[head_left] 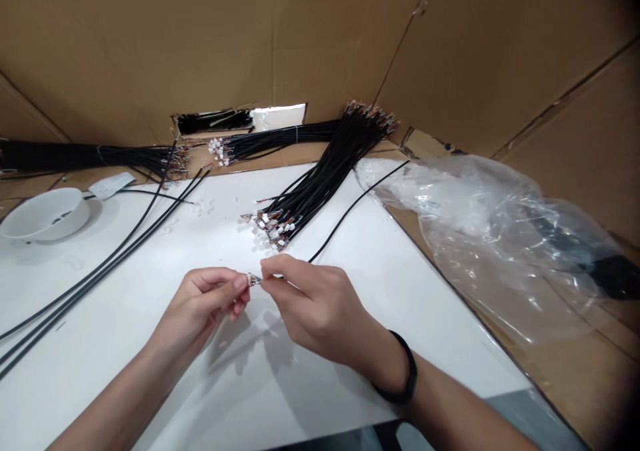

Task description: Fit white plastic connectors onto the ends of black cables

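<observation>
A small white connector (250, 279) is held between two hands, above the white table (390, 277).
The connector is pinched by the left hand (207, 299); just beside it, the thin wires (257, 280) of a black cable (350, 209) are pinched by the right hand (320, 304). Beyond the hands, a cable bundle (325, 181) is laid, and behind it a cardboard wall (240, 44) is seen.

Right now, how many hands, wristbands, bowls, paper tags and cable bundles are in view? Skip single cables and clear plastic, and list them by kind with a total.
Hands: 2 (left hand, right hand)
Wristbands: 1 (black wristband)
Bowls: 1 (white bowl)
Paper tags: 1 (paper tag)
Cable bundles: 3 (left bundle, middle bundle, right bundle)
Total: 8
</observation>
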### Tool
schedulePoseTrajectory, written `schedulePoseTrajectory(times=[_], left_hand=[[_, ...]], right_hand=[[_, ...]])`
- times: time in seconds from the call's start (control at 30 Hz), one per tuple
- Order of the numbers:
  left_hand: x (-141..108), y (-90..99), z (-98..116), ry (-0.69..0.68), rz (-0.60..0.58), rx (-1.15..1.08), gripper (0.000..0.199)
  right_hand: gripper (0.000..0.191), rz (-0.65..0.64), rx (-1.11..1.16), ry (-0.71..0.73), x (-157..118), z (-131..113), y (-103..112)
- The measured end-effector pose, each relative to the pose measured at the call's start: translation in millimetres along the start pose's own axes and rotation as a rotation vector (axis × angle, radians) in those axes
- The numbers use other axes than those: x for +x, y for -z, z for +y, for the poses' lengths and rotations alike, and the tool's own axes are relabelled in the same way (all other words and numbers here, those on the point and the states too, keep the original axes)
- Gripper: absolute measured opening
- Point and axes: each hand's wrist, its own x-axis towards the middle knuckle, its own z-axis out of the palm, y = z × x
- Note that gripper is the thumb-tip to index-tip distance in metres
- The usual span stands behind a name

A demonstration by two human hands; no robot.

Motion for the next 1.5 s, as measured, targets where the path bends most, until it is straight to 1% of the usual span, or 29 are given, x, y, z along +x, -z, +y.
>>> schedulePoseTrajectory(times=[0.13, 0.3, 0.5, 0.77, 0.93, 1.03, 1.1, 1.17, 1.3, 1.5], left_hand=[[0.4, -2.7, 1.0, -0.03, 0.023, 0.05, 0.02], [-0.9, -3.5, 1.6, -0.064, 0.027, 0.113, 0.02], [0.8, -2.8, 0.2, -0.056, 0.023, 0.107, 0.022], [2.7, -3.7, -0.3, -0.062, 0.014, 0.102, 0.019], [0.5, -4.7, -2.1, -0.081, 0.045, 0.133, 0.022], [-0.5, -4.9, -3.6, -0.093, 0.05, 0.136, 0.021], [-0.6, -5.0, -4.6, -0.087, 0.049, 0.136, 0.021], [-0.4, -5.1, -5.5, -0.078, 0.047, 0.13, 0.022], [0.3, -5.3, -6.8, -0.044, 0.051, 0.092, 0.024], [-0.5, -4.2, -7.1, 0.035, 0.037, 0.009, 0.024]], right_hand=[[0.023, -0.045, -0.028, -0.003, 0.0, 1.1, 0.5], [0.022, -0.043, -0.041, 0.009, 0.1, 2.0, 1.8], [0.027, -0.037, -0.071, 0.019, -0.1, 2.6, 2.5], [0.028, -0.069, -0.099, 0.013, -0.4, 1.7, 2.2], [0.028, -0.071, -0.141, 0.041, -0.3, 0.5, 0.2], [0.025, -0.062, -0.106, -0.004, 0.3, -1.4, -1.8], [0.022, -0.068, -0.036, -0.073, 0.9, -2.7, -2.8], [0.021, -0.082, 0.002, -0.096, 1.8, -3.3, -3.4], [0.024, -0.083, -0.022, -0.013, 3.6, -3.1, -3.6], [0.024, -0.057, -0.015, 0.029, 4.2, -3.2, -3.3]])
